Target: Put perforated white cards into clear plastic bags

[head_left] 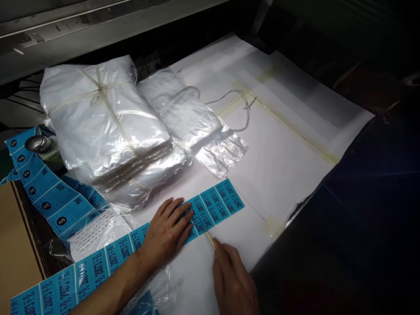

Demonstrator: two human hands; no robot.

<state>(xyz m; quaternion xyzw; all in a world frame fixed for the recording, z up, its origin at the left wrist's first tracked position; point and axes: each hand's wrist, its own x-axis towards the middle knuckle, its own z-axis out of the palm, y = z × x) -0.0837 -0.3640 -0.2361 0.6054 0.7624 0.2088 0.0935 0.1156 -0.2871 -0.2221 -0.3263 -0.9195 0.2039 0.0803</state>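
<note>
A long strip of blue labels (111, 260), printed in black with "20073" and other characters, runs from the lower left to the middle of the white paper. My left hand (169, 227) lies on the strip, fingers stretched out and pressing it down. My right hand (232, 278) is closed around a thin, pale, pen-like stick (210, 240). Its tip meets the lower edge of the strip, just right of my left hand. Most of the stick is hidden in my fingers, so its exact kind does not show.
Tied clear plastic bags (108, 113) are stacked behind the strip, beside a flatter bundle of bags (187, 109) and a loose cord (246, 111). At left are more blue labels (49, 188), a metal-capped bottle (39, 143) and a cardboard box (18, 245). Taped white paper (278, 166) covers the table.
</note>
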